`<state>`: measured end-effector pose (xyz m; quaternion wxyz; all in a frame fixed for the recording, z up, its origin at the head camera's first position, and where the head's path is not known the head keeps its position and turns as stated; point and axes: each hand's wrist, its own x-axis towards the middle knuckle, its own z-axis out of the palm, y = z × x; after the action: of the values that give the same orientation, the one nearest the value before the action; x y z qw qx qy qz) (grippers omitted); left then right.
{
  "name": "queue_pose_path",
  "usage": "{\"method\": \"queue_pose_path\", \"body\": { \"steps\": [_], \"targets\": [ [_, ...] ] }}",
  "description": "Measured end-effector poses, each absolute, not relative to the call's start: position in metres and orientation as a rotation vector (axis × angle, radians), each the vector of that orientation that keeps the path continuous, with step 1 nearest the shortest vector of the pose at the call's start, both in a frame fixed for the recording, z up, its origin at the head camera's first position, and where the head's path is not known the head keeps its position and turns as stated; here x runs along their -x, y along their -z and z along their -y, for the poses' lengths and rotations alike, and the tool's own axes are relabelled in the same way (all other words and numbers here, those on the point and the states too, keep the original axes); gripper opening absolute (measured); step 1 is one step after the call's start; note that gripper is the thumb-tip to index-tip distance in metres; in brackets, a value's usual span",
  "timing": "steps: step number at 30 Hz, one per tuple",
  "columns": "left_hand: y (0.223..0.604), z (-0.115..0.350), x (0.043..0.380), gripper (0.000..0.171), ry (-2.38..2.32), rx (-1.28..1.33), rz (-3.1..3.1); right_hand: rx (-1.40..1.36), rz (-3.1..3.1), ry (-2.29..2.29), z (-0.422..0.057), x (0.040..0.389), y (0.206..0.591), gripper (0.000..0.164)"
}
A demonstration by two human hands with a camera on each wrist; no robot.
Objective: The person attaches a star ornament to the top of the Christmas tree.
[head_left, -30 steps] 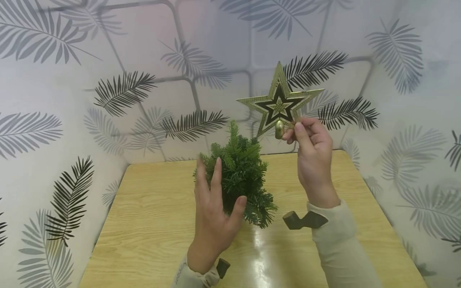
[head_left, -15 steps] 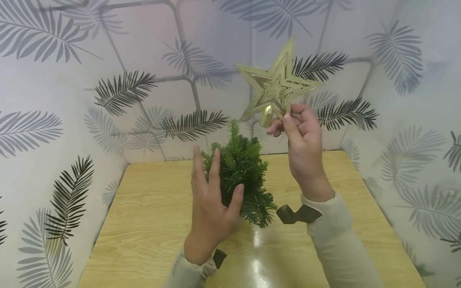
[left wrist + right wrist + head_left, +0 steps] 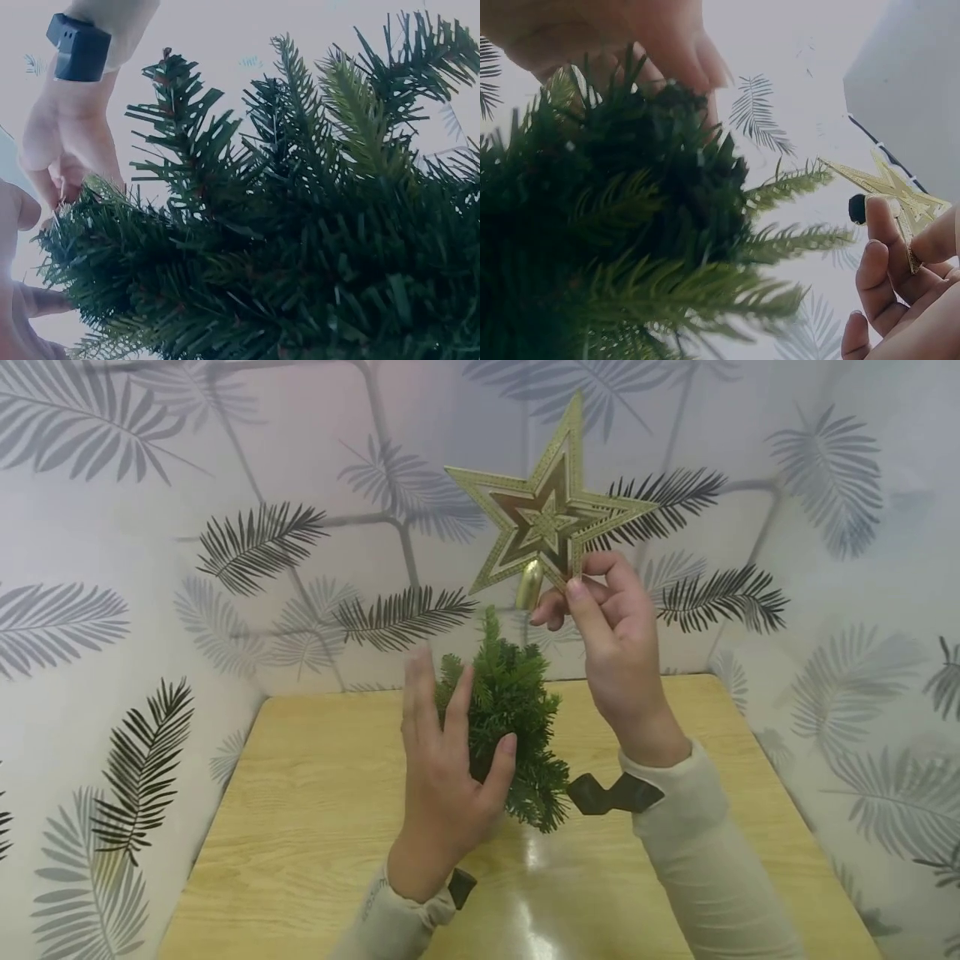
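My right hand [image 3: 618,635] pinches a gold star tree topper [image 3: 545,522] by one lower point, thumb in front. The star is tilted, above the tip of a small artificial Christmas tree [image 3: 517,693] and apart from it. Its short gold socket [image 3: 530,583] hangs downward; in the right wrist view the dark opening [image 3: 857,209] of the socket shows. My left hand [image 3: 450,777] lies along the tree's left side with fingers fairly straight and thumb spread. Green branches [image 3: 300,247] fill most of the left wrist view. The tree's base is hidden.
The tree is over a light wood-grain table [image 3: 300,827] pushed up to a wall [image 3: 450,427] with a leaf pattern. Dark wrist cameras [image 3: 617,793] stick out from both cuffs.
My right hand has lifted the star up and to the left, turning and tilting it on the way. The left hand has shifted slightly by the tree, which stays almost in place.
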<state>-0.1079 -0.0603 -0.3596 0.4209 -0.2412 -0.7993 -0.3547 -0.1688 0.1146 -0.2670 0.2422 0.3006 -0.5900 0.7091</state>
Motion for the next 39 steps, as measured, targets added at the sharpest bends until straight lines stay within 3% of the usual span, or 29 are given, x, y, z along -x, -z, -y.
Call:
{"method": "queue_pose_path", "body": {
  "steps": [14,20,39],
  "targets": [
    [0.352,0.049,0.11,0.066,0.837,0.526,2.041,-0.977,1.694,-1.869,-0.099,0.17,0.256,0.016],
    [0.353,0.05,0.11,0.064,0.824,0.529,2.049,-0.966,1.744,-1.761,-0.098,0.173,0.261,0.01],
    [0.36,0.052,0.108,0.05,0.841,0.525,2.061,-0.905,1.826,-1.685,-0.104,0.168,0.283,0.016]
  ]
}}
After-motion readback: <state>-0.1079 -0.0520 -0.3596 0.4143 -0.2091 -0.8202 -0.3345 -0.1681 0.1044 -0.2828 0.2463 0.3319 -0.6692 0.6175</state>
